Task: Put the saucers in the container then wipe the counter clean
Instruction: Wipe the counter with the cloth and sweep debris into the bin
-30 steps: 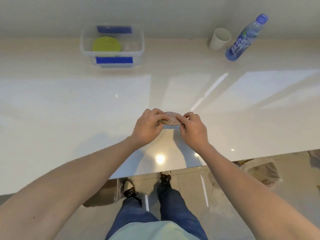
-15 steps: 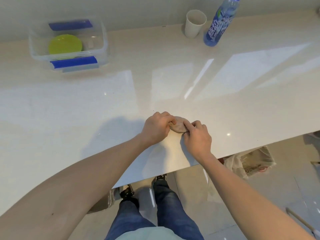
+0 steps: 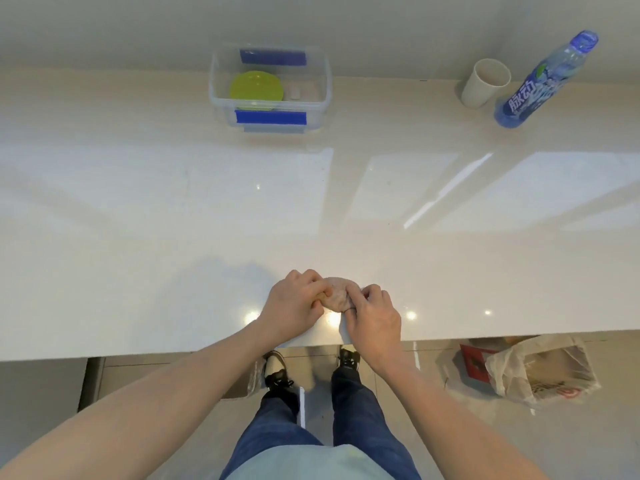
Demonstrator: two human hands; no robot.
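Note:
A small brownish cloth (image 3: 337, 292) lies bunched on the glossy white counter (image 3: 173, 220) near its front edge. My left hand (image 3: 294, 306) grips the cloth's left side and my right hand (image 3: 372, 315) pinches its right side, so most of the cloth is hidden. At the back of the counter stands a clear plastic container (image 3: 323, 88) with blue clips. Inside it lies a yellow-green saucer (image 3: 256, 88), with a small pale object beside it.
A white paper cup (image 3: 485, 84) and a blue-labelled bottle (image 3: 540, 84) stand at the back right by the wall. Below the counter edge I see my feet on the tiled floor and a plastic bag (image 3: 540, 368) to the right.
Both hands stay on the cloth near the front edge. My view swung right and then back, so the container and bottle shifted across the frame.

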